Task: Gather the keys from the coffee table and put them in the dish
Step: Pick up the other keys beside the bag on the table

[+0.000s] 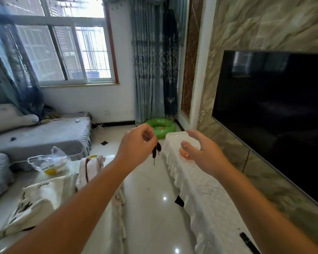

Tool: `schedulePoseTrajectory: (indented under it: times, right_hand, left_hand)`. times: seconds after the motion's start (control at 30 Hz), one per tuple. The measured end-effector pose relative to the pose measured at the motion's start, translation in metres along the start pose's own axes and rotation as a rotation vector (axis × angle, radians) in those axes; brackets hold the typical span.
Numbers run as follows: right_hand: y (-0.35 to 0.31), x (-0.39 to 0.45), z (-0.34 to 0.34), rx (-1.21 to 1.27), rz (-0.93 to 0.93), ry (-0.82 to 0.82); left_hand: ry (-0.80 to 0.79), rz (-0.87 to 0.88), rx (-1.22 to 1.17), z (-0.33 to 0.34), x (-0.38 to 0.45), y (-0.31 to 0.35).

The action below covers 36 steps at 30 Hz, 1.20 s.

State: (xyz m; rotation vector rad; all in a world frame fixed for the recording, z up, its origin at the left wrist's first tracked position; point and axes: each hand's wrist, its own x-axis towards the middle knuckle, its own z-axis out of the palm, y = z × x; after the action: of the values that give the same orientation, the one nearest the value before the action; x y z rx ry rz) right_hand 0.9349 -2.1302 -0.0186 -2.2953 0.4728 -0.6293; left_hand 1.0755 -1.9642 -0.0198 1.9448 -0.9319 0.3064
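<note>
Observed: the left hand is pinched closed on a bunch of keys, held by the fingertips so that the dark key heads and one thin blade hang free below the knuckles. The bunch is in the air over the tiled floor, short of the dish and not touching any surface.

The right hand is open and holds nothing, palm turned inward, fingers spread and slightly curled. It hovers just above the orange dish, which it partly hides; only the near rim shows. The dish sits on the white lace-covered surface under the television. Whether anything already lies in the dish cannot be told, though a small glint shows at its rim.

The coffee table, on the side of the keys away from the dish, carries a plastic bag and cloth bags. No further keys are visible on it, but much of its top is covered or out of frame.

Assessment: pickup appears complete for at least this bunch; transfer is in progress and the keys are near the dish. Placement is not yet done. Remaining, in my judgement: carry the bunch over the dish, lower and release, then check the coffee table for any keys left behind.
</note>
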Motion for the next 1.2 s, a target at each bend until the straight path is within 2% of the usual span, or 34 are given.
schedulePoseTrajectory:
  times: [0.33, 0.57, 0.73, 0.9, 1.07, 1.2]
  right_hand:
    - [0.009, 0.102, 0.075, -0.071, 0.037, -0.126]
    - [-0.001, 0.18, 0.136, -0.055, -0.088, -0.151]
    - [-0.001, 0.237, 0.19, 0.015, -0.181, -0.268]
    - [-0.011, 0.295, 0.245, 0.053, -0.315, -0.41]
    - [-0.039, 0.34, 0.305, 0.079, -0.462, -0.565]
    - [-0.072, 0.329, 0.358, 0.123, -0.56, -0.738]
  left_hand:
    - [0.011, -0.123, 0.009, 0.01, 0.069, -0.103]
    - [0.06, -0.174, 0.107, -0.01, 0.121, -0.164]
    - [0.113, -0.212, 0.215, -0.028, 0.135, -0.215]
    - [0.169, -0.336, 0.387, -0.053, 0.139, -0.257]
    - [0.332, -0.508, 0.52, -0.083, 0.128, -0.28]
    - [0.437, -0.642, 0.623, -0.111, 0.082, -0.284]
